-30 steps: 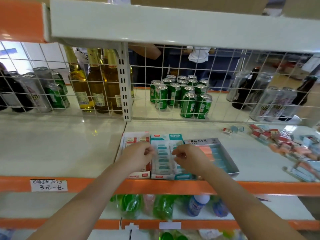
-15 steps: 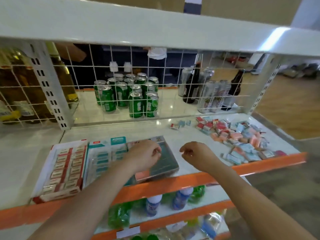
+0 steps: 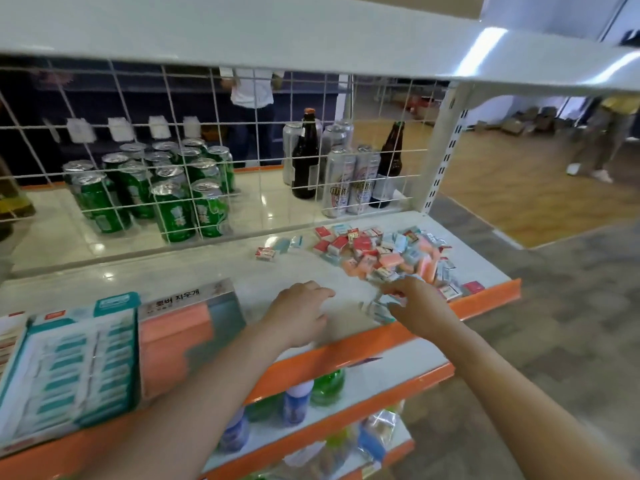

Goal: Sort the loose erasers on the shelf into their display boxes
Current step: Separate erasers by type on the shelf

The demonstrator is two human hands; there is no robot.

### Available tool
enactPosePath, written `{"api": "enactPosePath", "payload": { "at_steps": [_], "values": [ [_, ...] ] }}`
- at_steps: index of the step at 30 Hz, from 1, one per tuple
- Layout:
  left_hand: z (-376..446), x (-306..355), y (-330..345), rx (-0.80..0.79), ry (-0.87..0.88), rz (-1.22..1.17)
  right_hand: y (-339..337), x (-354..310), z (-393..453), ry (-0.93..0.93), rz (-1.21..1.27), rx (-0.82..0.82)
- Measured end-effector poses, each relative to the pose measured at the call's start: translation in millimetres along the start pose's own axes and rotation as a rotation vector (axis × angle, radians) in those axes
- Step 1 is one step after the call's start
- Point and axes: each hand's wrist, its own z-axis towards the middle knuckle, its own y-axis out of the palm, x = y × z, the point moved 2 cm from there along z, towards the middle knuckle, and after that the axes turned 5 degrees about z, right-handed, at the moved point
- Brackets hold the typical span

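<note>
Both hands have moved right since the earlier frame, off the display boxes and toward the loose eraser pile (image 3: 388, 254); view has panned right too, so the boxes now sit at lower left. Right hand (image 3: 420, 306) is at the near edge of the pile, fingers curled down onto blurred pale-blue wrapped erasers (image 3: 377, 311); looks like it is gathering them, but a firm grip can't be told through the motion blur. Left hand (image 3: 299, 313) hovers over bare shelf (image 3: 214, 268) between boxes and pile, fingers loosely bent, holding nothing. Teal display box (image 3: 69, 362) looks full in rows. Orange-and-blue display box (image 3: 187, 327) sits just right of it, touching. Red display box (image 3: 10, 337) is cut off at the left edge. Two stray erasers (image 3: 273, 251) lie left of the pile. Green cans (image 3: 156, 188) behind the wire grid (image 3: 242, 123).
</note>
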Motion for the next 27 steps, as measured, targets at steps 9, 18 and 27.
{"api": "enactPosePath", "payload": {
  "at_steps": [9,18,27],
  "values": [
    [42,41,26,-0.098,0.071,-0.065,-17,56,11,0.073,0.012,-0.038],
    [54,58,31,-0.132,0.027,-0.111,-15,67,26,-0.046,-0.034,-0.161],
    [53,61,32,-0.119,-0.057,-0.244,-17,66,28,-0.098,-0.068,-0.122]
  ]
}}
